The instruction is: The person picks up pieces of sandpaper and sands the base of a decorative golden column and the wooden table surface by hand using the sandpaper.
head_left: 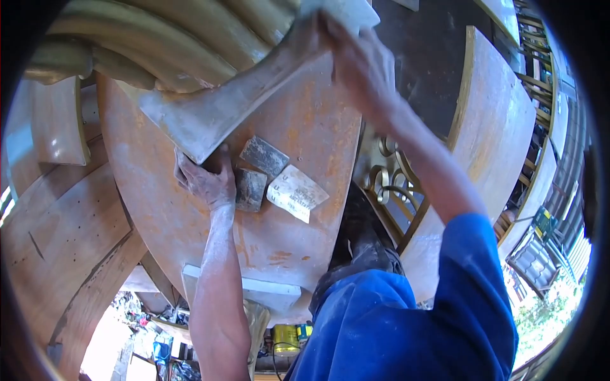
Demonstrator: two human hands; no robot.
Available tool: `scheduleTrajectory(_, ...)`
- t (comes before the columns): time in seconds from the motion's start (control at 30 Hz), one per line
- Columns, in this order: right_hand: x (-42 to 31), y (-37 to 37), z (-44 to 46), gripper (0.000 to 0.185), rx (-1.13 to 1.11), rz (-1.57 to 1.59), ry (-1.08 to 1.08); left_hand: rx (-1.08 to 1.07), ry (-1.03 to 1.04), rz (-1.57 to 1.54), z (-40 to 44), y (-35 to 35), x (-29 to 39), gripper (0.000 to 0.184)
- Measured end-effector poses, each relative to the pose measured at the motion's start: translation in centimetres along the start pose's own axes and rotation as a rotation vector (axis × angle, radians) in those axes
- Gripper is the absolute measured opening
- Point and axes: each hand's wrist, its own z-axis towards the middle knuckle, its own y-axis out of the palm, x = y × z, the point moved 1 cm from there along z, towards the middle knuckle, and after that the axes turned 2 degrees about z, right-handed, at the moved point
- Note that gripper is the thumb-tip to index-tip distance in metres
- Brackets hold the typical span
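A dusty, curved wooden piece (216, 111) lies across the upper middle, joined to or resting against thick carved brown mouldings (152, 32). My left hand (206, 181) is at its lower left end, fingers around the edge and thumb raised. Over the upper right end is my right hand (362, 60), blurred, with its fingertips on or near the surface; whether it holds anything is hidden. Beside my left hand, two dark worn pads (265, 156) and a torn piece of printed sandpaper (297, 192) lie on the stained board (279, 238).
A pale flat strip (244, 289) lies near the board's lower edge. Another curved panel (499, 127) stands at the right, beside metal scrollwork (381, 184). A large wooden panel (57, 247) is at the left. A yellow can (286, 340) stands below.
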Motion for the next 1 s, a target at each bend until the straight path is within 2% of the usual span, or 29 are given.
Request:
scheduleTrajectory(0.1,-1.3,-0.5,-0.7,0.052,0.006,0.074,-0.041,-0.005,0.005,0.011,0.4,0.1,-0.3,0.095)
scheduleTrajectory(0.2,2.5,0.0,4.2,0.050,0.002,0.022,0.036,0.003,-0.011,-0.025,0.6,0.4,0.1,0.095)
scheduleTrajectory(0.27,2.6,-0.2,3.9,0.049,-0.004,0.008,0.063,0.000,-0.016,-0.033,0.4,-0.1,0.0,0.095)
scheduleTrajectory(0.4,-0.5,-0.4,-0.5,0.050,-0.034,0.095,-0.152,0.002,-0.007,-0.004,0.4,0.2,-0.1,0.095)
scheduleTrajectory(0.6,3.3,2.6,5.5,0.052,0.021,0.008,-0.119,0.025,-0.011,-0.037,0.5,0.3,-0.1,0.094)
scheduleTrajectory(0.73,6.6,1.6,5.7,0.057,-0.002,0.104,-0.422,0.013,-0.011,-0.038,0.4,0.0,0.1,0.093)
scheduleTrajectory(0.9,8.4,3.2,6.6,0.053,-0.087,0.262,-0.278,0.032,0.014,-0.036,0.4,0.3,-0.2,0.092)
scheduleTrajectory(1.0,8.1,2.4,5.8,0.052,-0.087,0.229,-0.330,0.031,0.017,-0.042,0.3,0.2,-0.4,0.092)
